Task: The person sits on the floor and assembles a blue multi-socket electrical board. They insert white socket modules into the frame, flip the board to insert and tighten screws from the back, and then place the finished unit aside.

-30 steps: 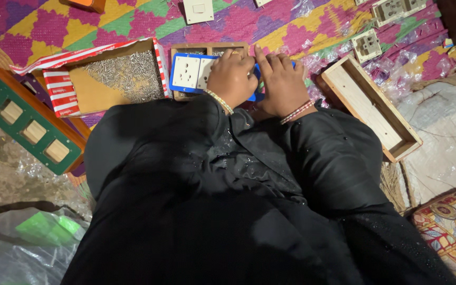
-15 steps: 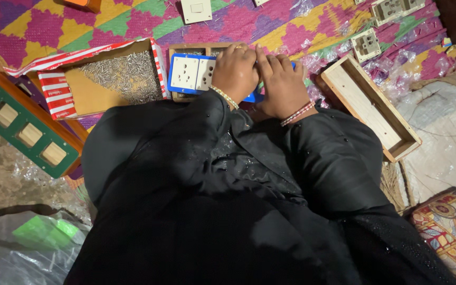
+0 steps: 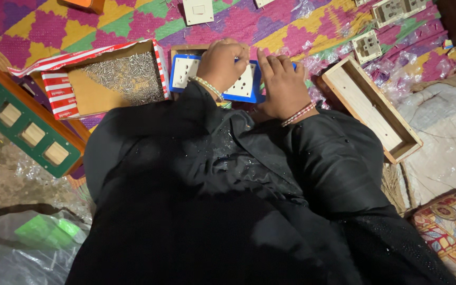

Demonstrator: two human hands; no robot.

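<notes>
Blue-framed switchboard plate point(image 3: 215, 79) with white sockets lies on the mat right in front of my lap, seated over a wooden box. My left hand point(image 3: 222, 64) is curled on top of its middle, fingers bent down as if pinching something small; I can't tell what, too hidden. My right hand point(image 3: 283, 84) lies flat with fingers spread on the plate's right end, pressing it. Hands sit close together, both touching the plate, neither wrapped round it.

Change from half a second ago: little. Left fist sits a bit more over the plate centre, right fingers stretched slightly more forward. Plate itself hasn't shifted. Reads as the same fitting step carrying on, plate held steady while the left works at one spot.

Around it: red-and-white striped cardboard box point(image 3: 112, 79) just left of the plate, open, heaped with small metal screws point(image 3: 125, 76). Empty long wooden box point(image 3: 373, 108) to the right, angled away. Green frame with square wooden blocks point(image 3: 19, 126) far left, half on bare ground. Loose white socket modules point(image 3: 368, 46) and a white switch piece point(image 3: 198, 10) further out on the mat, with crumpled clear plastic wrap between them.

Surface is a woven mat point(image 3: 302, 31) in pink, yellow, green and purple checks, laid on a dusty floor. Patterned cushion point(image 3: 449, 227) at lower right. My black sleeves and lap fill the bottom of the view.
</notes>
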